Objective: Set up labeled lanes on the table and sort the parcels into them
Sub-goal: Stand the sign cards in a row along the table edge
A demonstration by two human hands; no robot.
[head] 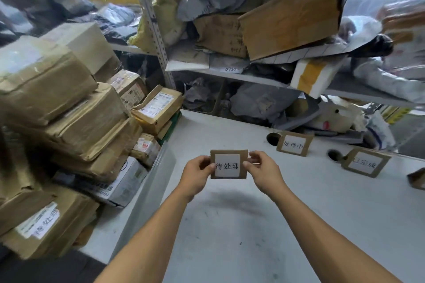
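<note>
A cardboard label card [228,164] with a white paper reading 待处理 is held up above the grey table [264,225]. My left hand [196,174] pinches its left edge and my right hand [264,171] pinches its right edge. Two more cardboard label cards stand on the table to the right: one [294,144] reading 处理中, and a blurred one [365,162] farther right. A stack of brown taped parcels [76,122] is piled at the left of the table.
Metal shelves [230,73] behind the table overflow with cardboard boxes, grey mailer bags and a white foam box [315,76]. Two round holes [272,138] sit in the table near the standing cards. A brown object [417,178] pokes in at the right edge.
</note>
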